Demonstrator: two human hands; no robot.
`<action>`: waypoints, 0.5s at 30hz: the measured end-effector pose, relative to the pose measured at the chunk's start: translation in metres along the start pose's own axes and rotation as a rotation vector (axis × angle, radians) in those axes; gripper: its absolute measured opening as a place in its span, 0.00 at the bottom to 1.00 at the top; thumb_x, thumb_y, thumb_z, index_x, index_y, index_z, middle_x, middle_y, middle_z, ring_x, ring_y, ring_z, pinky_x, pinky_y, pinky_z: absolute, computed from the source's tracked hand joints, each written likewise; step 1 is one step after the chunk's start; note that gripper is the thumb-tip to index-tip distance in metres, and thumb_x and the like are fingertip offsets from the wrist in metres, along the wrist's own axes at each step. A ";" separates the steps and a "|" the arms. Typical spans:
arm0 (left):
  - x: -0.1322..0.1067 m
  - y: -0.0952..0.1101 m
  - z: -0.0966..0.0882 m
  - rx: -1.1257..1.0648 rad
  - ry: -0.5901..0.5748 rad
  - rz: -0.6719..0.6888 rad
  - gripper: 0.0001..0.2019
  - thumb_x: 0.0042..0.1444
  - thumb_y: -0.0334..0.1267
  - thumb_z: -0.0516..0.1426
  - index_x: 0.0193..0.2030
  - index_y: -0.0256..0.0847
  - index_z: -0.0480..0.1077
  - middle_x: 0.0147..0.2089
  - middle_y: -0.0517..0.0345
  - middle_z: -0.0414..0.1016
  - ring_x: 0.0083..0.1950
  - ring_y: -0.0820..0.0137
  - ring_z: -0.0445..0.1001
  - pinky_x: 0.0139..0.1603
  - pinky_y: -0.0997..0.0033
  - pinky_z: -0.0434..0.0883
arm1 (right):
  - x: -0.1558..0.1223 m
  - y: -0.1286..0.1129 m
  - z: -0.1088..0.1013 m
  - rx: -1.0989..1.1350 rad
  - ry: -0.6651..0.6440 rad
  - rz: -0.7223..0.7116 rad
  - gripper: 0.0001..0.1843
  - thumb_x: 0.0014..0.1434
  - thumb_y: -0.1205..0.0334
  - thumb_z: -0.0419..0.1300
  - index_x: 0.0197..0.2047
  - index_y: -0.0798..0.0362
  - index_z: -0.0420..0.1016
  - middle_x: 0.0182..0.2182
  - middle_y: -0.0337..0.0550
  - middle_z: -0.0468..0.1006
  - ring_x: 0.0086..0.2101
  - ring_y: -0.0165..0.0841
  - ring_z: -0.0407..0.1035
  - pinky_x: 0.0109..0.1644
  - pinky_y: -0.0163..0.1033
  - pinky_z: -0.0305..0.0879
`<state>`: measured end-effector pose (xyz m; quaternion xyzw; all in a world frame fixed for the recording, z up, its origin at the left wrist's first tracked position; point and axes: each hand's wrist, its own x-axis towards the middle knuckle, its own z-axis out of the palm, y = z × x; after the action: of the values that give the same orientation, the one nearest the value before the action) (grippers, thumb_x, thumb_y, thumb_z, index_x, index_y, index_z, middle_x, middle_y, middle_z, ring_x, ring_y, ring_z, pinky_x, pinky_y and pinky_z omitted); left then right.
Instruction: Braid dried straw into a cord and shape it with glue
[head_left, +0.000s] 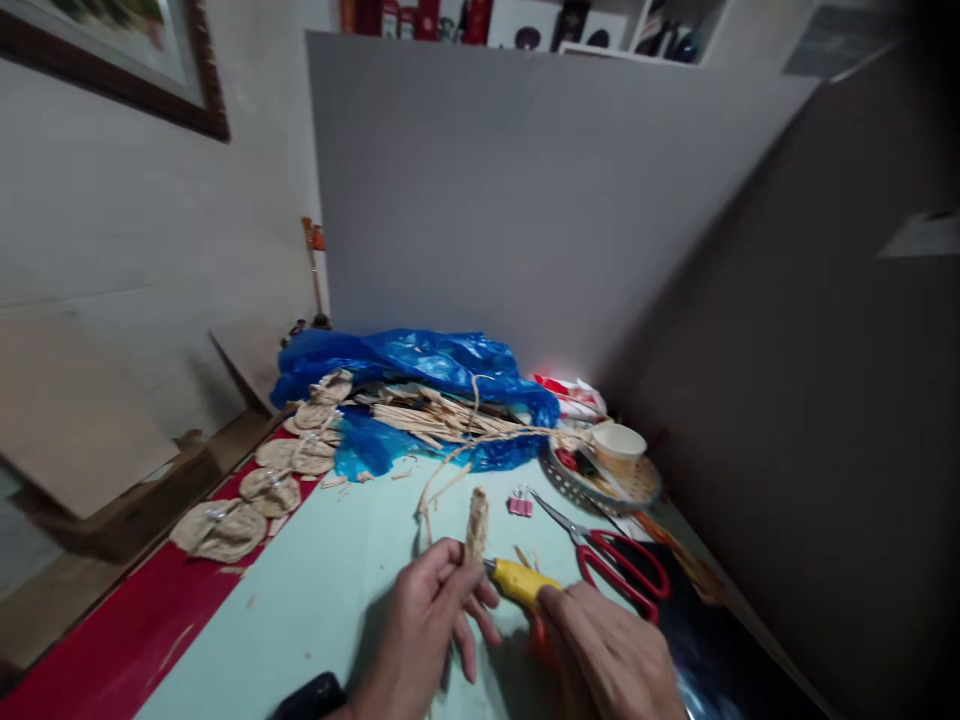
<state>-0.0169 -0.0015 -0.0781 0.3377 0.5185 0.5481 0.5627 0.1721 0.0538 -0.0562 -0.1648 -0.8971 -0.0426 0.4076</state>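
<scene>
My left hand (431, 610) pinches a short, upright strip of braided straw (477, 520) between thumb and fingers. A long straw strand (435, 485) trails from near that hand toward the back. My right hand (611, 640) is closed around a yellow glue gun (521, 582) with a dark nozzle and an orange part below. Its nozzle points left and meets or nearly meets the lower part of the braid; I cannot tell whether it touches. Red-handled scissors (619, 565) lie just beyond my right hand, beside a pink binder clip (520, 502).
A blue plastic bag (405, 350) with straw bundles (431, 410) lies at the back. Several round straw pieces (225, 530) line the red strip at left. A paper cup (619, 445) stands on a round tray (566, 480) at right. A grey panel (540, 200) rises behind.
</scene>
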 end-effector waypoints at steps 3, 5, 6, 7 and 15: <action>-0.004 0.008 0.005 0.027 -0.016 0.061 0.12 0.67 0.45 0.59 0.40 0.38 0.74 0.33 0.62 0.77 0.28 0.73 0.75 0.25 0.73 0.73 | 0.009 -0.009 -0.005 0.375 -0.029 0.364 0.09 0.66 0.73 0.55 0.40 0.53 0.76 0.25 0.41 0.73 0.24 0.33 0.65 0.28 0.37 0.58; -0.009 0.014 0.013 0.043 -0.056 0.085 0.10 0.64 0.42 0.62 0.36 0.37 0.74 0.31 0.64 0.76 0.27 0.74 0.75 0.24 0.74 0.72 | 0.016 -0.015 -0.011 0.476 -0.027 0.487 0.08 0.67 0.68 0.57 0.46 0.53 0.76 0.33 0.47 0.79 0.32 0.37 0.71 0.37 0.40 0.65; -0.011 0.017 0.018 0.046 -0.066 0.096 0.11 0.62 0.42 0.64 0.33 0.37 0.74 0.29 0.65 0.75 0.24 0.76 0.72 0.24 0.74 0.71 | 0.019 -0.016 -0.014 0.526 -0.037 0.542 0.08 0.67 0.66 0.58 0.47 0.53 0.77 0.34 0.46 0.80 0.34 0.38 0.73 0.40 0.40 0.67; -0.014 0.020 0.024 0.045 -0.071 0.102 0.12 0.60 0.43 0.66 0.30 0.37 0.75 0.26 0.67 0.73 0.21 0.78 0.68 0.23 0.76 0.69 | 0.021 -0.017 -0.017 0.584 -0.052 0.597 0.07 0.67 0.65 0.60 0.46 0.52 0.78 0.35 0.45 0.80 0.35 0.37 0.73 0.40 0.38 0.68; -0.027 0.038 0.055 0.035 -0.070 0.009 0.18 0.58 0.53 0.64 0.34 0.36 0.80 0.25 0.61 0.77 0.15 0.81 0.66 0.13 0.84 0.61 | 0.024 -0.008 -0.024 1.019 0.101 0.902 0.09 0.63 0.55 0.63 0.37 0.53 0.76 0.29 0.39 0.76 0.26 0.31 0.70 0.32 0.36 0.67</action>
<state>0.0288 -0.0104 -0.0235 0.3688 0.5068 0.5292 0.5719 0.1724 0.0473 -0.0218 -0.3077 -0.6285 0.5517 0.4538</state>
